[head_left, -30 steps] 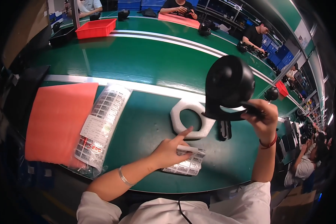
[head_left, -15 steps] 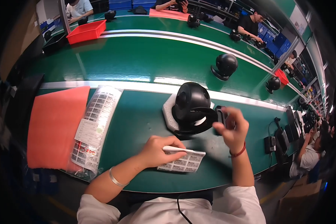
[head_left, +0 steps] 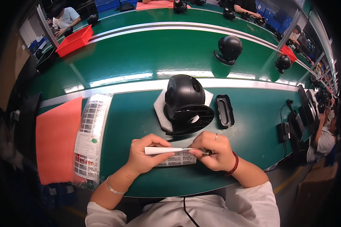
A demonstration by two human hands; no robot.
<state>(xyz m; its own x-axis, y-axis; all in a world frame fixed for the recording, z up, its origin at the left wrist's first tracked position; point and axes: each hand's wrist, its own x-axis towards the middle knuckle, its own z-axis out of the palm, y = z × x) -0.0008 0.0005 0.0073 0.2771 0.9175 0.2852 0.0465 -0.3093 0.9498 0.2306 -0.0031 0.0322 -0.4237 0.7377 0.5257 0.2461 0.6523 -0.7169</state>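
My left hand [head_left: 146, 153] and my right hand [head_left: 213, 151] both grip a white sheet of small printed labels [head_left: 170, 155] just above the green table's near edge. The left holds its left end, and the right pinches its right end. Right behind my hands a round black dome-shaped device [head_left: 185, 100] lies tipped on a white foam pad [head_left: 161, 113], its flat base facing me. A black oblong cover part [head_left: 224, 110] lies to the right of it.
A clear bag of label sheets [head_left: 90, 134] and an orange mat [head_left: 57, 140] lie at the left. Another black dome device [head_left: 228, 49] stands on the conveyor [head_left: 140, 56] beyond. A red bin [head_left: 74, 39] sits far left. Other people work at the back and right.
My right hand set the black dome device down on the foam pad and let go of it. It then came to the label sheet, which both hands now hold.
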